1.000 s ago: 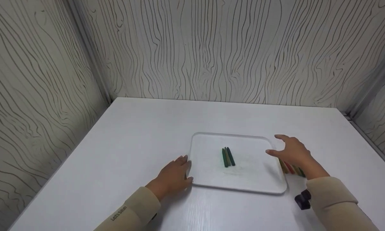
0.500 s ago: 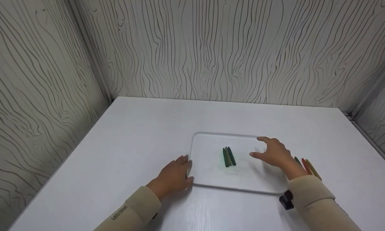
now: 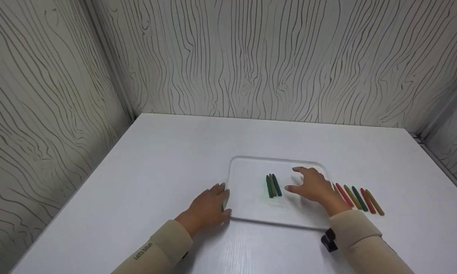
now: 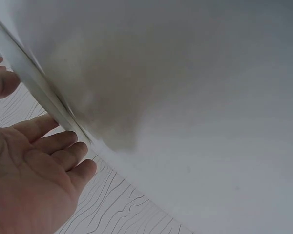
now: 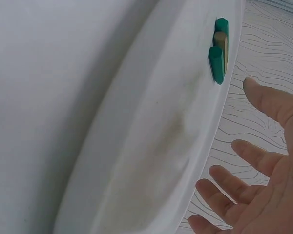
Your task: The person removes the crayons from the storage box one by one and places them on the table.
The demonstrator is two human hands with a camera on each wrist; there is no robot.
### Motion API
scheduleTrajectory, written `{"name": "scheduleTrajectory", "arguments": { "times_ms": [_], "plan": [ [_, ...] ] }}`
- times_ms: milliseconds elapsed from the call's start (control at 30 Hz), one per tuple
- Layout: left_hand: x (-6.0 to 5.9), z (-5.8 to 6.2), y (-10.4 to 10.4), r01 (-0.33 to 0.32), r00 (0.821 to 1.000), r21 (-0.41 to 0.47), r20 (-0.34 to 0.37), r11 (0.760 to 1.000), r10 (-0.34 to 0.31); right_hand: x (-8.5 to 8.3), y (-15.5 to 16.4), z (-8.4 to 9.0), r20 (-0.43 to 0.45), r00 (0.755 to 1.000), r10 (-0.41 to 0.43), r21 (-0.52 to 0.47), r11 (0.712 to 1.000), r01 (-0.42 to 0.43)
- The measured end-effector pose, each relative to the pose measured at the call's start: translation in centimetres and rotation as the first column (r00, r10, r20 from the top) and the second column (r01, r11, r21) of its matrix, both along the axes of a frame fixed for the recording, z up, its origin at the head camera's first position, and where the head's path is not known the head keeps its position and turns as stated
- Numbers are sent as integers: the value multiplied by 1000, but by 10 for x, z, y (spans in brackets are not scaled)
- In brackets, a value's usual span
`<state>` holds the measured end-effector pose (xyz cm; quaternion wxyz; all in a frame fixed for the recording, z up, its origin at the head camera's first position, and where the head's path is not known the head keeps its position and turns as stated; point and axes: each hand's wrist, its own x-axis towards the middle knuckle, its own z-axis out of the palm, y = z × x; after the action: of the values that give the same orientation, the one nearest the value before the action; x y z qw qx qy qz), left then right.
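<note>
A white rectangular tray (image 3: 251, 209) with rounded corners lies on the white table. Three crayons, two green (image 3: 269, 186) and one brownish (image 3: 273, 185), lie side by side near its middle. My left hand (image 3: 205, 209) rests at the tray's left rim, fingers loosely bent along it, as the left wrist view also shows. Over the right part of the tray hovers my right hand (image 3: 310, 186), thumb and fingers spread apart with nothing between them. In the right wrist view its palm (image 5: 273, 200) faces the green crayons (image 5: 217, 66).
To the right of the tray, several red, green and yellowish crayons (image 3: 359, 198) lie in a slanted row on the table; the right wrist partly covers the row's near end. Patterned panels (image 3: 232, 57) stand behind the table and at its sides.
My right hand has moved left from beside the tray's right edge to above it, its fingers still spread. More of the crayon row now shows. My left hand has stayed put.
</note>
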<state>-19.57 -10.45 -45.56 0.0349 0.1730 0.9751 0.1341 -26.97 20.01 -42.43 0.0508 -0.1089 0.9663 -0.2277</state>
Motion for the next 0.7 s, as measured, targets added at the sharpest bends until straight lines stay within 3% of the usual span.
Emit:
{"name": "scheduleTrajectory", "arguments": {
  "times_ms": [200, 433, 700],
  "plan": [
    [1, 1, -1, 6, 1000, 7, -5, 1000, -6, 2, -8, -6, -2, 1000, 10, -6, 1000, -10],
    [1, 3, -2, 30, 999, 7, 45, 1000, -30, 4, -14, -11, 7, 1000, 20, 8, 1000, -20],
    [-1, 2, -1, 7, 999, -10, 40, 1000, -6, 4, -19, -13, -18, 1000, 21, 25, 999, -21]
  ]
}}
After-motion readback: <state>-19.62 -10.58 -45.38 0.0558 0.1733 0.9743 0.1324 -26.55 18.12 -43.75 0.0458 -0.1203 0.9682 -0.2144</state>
